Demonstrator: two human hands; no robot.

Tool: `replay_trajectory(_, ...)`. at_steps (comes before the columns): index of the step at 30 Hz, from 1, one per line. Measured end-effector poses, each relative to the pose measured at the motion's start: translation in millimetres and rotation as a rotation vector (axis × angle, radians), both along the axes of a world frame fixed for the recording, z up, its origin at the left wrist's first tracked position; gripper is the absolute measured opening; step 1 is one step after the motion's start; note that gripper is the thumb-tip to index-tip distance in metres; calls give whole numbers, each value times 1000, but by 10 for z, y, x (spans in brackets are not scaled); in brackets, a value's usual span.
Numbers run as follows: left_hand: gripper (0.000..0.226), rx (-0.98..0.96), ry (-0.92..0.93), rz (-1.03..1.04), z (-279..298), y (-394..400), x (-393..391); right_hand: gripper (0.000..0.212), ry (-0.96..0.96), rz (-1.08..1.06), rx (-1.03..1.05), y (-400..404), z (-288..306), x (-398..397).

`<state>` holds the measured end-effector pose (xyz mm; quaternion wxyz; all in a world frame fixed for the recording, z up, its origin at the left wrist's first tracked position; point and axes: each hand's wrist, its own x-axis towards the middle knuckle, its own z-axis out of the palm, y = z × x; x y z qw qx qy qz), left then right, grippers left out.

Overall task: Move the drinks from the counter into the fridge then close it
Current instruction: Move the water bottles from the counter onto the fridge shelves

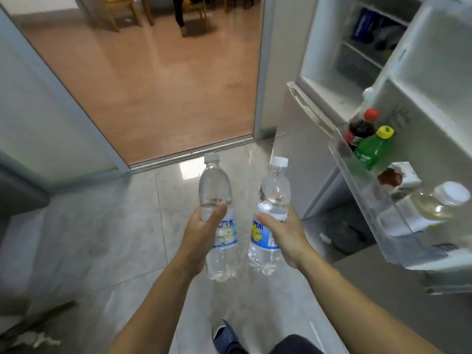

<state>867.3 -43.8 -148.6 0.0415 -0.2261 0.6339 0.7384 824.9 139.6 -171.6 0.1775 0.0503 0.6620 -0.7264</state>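
Note:
My left hand (201,233) grips a clear water bottle (215,185) with a white cap and blue label, held upright over the tiled floor. My right hand (283,236) grips a second matching water bottle (274,190) just beside it. To the right the fridge (329,60) stands open, its shelves blurred. The fridge door shelf (362,180) at right holds a dark cola bottle (361,127) with a red cap, a green bottle (371,150) with a yellow cap, a small carton (402,178) and a pale bottle (439,203) with a white cap.
A sliding glass door (46,118) frames an opening onto a wood floor with chair legs (122,11) and a person's leg (180,14) far back. A dark counter edge (18,192) sits at left. My foot in a blue slipper (227,335) is below.

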Motion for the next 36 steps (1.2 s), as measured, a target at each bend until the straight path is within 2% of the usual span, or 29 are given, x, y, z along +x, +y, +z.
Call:
replay_trajectory(5,58,-53,0,-47,3,-444,-534,49,-29,-37,18,-402,-26,-485)
replay_trajectory(8,38,-72,16,-52,-51,-588,-941,61,-26,-47,67,-531,-91,-845)
replay_trajectory(10,29,-66,37,-51,-66,-663,-1258,61,-11,-74,104,-599,-146,-1111)
replay_trajectory(14,44,-50,66,-89,-24,-775,-2016,50,3,-139,92,-720,-231,-1758)
replay_trajectory(18,30,-62,63,-144,22,-819,-2839,47,20,-218,48,-777,-163,-2457)
replay_trajectory(21,29,-48,96,-206,116,-784,-3428,47,23,-288,37,-751,-69,-2935)
replay_trajectory(24,33,-49,121,-305,179,-717,-3936,50,15,-413,52,-676,6,-3326)
replay_trajectory(28,31,-10,120,-428,180,-633,-4601,40,12,-552,88,-559,61,-3745)
replay_trajectory(34,37,73,149,-568,301,-420,-5712,45,28,-816,175,-425,278,-4431)
replay_trajectory(36,43,96,181,-641,426,-328,-6056,36,85,-879,186,-392,421,-4643)
